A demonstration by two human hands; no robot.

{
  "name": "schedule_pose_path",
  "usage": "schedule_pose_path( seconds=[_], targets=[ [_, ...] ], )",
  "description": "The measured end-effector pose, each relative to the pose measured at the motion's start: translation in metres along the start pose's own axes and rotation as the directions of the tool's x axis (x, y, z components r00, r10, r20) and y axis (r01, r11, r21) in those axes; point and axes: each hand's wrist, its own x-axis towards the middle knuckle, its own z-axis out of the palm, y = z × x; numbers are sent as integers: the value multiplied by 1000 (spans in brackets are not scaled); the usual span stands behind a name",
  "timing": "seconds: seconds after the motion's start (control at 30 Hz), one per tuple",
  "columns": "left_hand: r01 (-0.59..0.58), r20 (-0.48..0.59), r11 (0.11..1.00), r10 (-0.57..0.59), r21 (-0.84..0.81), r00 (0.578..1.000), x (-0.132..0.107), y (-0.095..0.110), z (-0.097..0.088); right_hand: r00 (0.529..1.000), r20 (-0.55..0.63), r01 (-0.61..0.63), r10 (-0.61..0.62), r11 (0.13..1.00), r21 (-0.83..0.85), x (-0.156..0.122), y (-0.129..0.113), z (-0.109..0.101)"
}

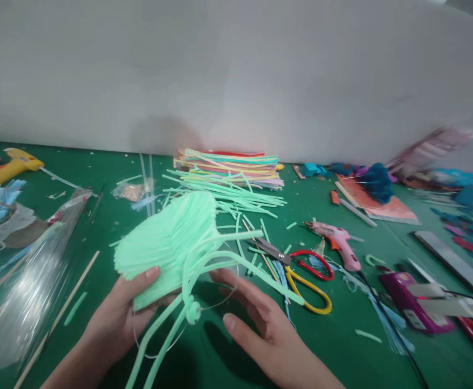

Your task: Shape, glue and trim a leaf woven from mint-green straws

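My left hand [125, 305] is closed on a mint-green pipe-cleaner piece [171, 237], thumb on its front face and the other fingers behind. The piece is broad and fan-like, built from rows of fuzzy stems lying side by side. From its lower right, a pipe-cleaner bow [195, 281] with a small knot hangs, its loose tails reaching down and out to the right. A thin clear thread loops around near the knot. My right hand [256, 329] is beside the bow with its fingers apart, holding nothing that I can see.
Scissors [309, 270] with red and yellow handles lie right of my hands, near a pink glue gun [337, 243] and a purple device [414, 302]. Bundled pipe cleaners [232, 173] lie behind. A yellow glue gun [15, 165] and clear plastic sleeves [37, 292] are at left.
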Motion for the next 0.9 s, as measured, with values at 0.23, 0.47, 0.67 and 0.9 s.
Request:
schedule_pose_path(
  seconds=[0.23, 0.47, 0.67, 0.9],
  targets=[
    [-69, 272, 988, 29, 141, 962, 13, -5, -8, 997, -73, 31, -17, 981, 190, -9, 1, -11],
    [15, 387, 900, -202, 436, 900, 22, -3, -19, 963, -134, 176, -232, 925, -336, -21, 2, -38],
    [24, 240, 792, -213, 610, 947, 34, 3, -28, 853, -58, 362, -518, 669, -649, -12, -20, -32],
    [-265, 265, -32, 203, 964, 942, 32, 18, -42, 865, 58, 348, -499, 512, -786, 19, -25, -1]
  ],
)
